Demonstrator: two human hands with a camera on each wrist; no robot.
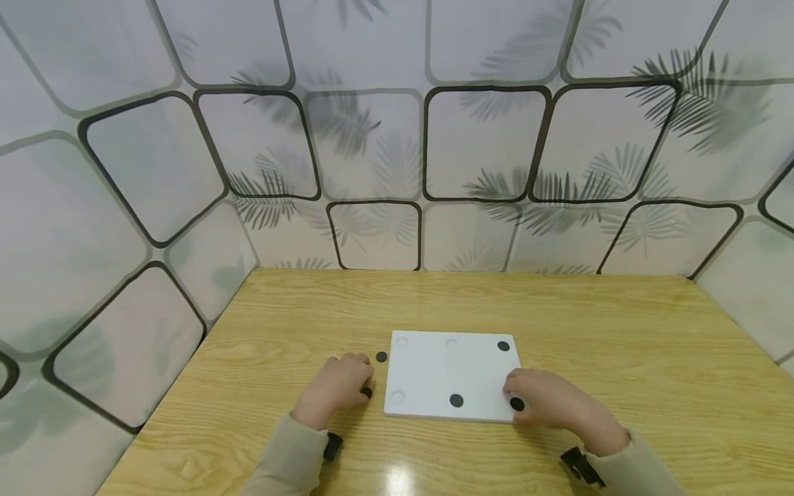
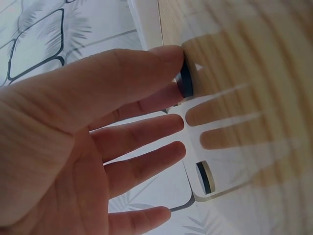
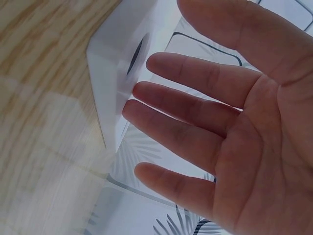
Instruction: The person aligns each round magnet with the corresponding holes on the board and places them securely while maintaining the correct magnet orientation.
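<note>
My left hand [image 1: 338, 387] is just left of the white board [image 1: 428, 372] on the table. Its thumb and index finger pinch a small black disc [image 2: 186, 82] at the tabletop; the other fingers reach out loosely. A second black disc [image 1: 381, 357] lies on the wood between that hand and the board. My right hand [image 1: 542, 399] is at the board's right edge, fingers extended and fingertips close to the surface, holding nothing. By its thumb, a black disc [image 1: 517, 404] sits at the near right corner. More black discs sit at the far right corner [image 1: 503, 346] and near-edge middle [image 1: 456, 400].
Three shallow round recesses show bare on the board: far left [image 1: 402, 342], far middle [image 1: 451, 342] and near left [image 1: 398, 396]. The wooden table [image 1: 620, 331] ends at a patterned cloth wall [image 1: 372, 151] behind and at the sides. Dark straps sit at both wrists.
</note>
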